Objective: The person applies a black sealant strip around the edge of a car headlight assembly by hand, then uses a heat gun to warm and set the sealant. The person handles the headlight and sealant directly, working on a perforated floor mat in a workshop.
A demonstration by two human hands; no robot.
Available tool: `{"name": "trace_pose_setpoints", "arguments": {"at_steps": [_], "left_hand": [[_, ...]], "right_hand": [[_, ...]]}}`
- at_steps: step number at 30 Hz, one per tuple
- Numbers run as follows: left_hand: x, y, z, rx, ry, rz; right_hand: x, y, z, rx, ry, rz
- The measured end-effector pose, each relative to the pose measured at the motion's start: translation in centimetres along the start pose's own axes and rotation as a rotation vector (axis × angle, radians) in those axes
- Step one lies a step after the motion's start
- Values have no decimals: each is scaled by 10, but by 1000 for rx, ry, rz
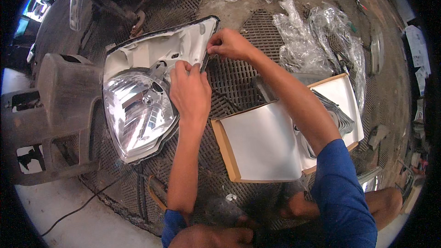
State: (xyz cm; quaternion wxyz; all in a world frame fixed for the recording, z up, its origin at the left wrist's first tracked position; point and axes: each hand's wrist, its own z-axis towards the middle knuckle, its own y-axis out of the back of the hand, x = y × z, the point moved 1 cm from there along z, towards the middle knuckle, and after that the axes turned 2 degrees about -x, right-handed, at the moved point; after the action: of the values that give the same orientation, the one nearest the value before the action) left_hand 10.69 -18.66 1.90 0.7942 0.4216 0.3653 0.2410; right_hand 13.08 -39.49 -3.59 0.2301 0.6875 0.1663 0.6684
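Note:
An open headlight housing (pixel 138 57) lies tilted on the mat, its clear, shiny reflector bowl (pixel 138 110) at the near end and a pale, bare cavity at the far end. Dark sealant strip (pixel 158 33) lines its far rim, and more runs down the right rim between my hands. My right hand (pixel 232 44) pinches at that right rim, thumb and fingertips together on the strip. Just nearer, my left hand (pixel 190 87) has its fingers bent and pressed together against the same rim; whatever lies under them is hidden.
Right of the housing lies an open cardboard box (pixel 225 156) with white lining and a coil of dark grey strip (pixel 342 119). Crumpled clear plastic wrap (pixel 303 41) lies beyond it. A dirty bumper (pixel 59 119) stands at left. A black cable (pixel 87 200) crosses the floor.

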Motion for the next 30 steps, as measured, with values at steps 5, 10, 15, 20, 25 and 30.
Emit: {"name": "trace_pose_setpoints", "arguments": {"at_steps": [5,10,15,20,25,30], "left_hand": [[-3,-1,-9,-30,-68,56],[-6,-10,-5,-40,-83,156],[-4,-19,-1,22,-81,174],[4,-42,1,-5,-149,330],[7,-46,1,-92,-183,259],[7,-48,3,-65,-165,194]], "right_hand": [[2,-2,2,20,-4,-13],[3,2,1,43,-8,-25],[4,2,1,31,49,-60],[6,2,3,41,17,-90],[7,2,6,25,51,-200],[7,3,7,-8,30,-209]]}}
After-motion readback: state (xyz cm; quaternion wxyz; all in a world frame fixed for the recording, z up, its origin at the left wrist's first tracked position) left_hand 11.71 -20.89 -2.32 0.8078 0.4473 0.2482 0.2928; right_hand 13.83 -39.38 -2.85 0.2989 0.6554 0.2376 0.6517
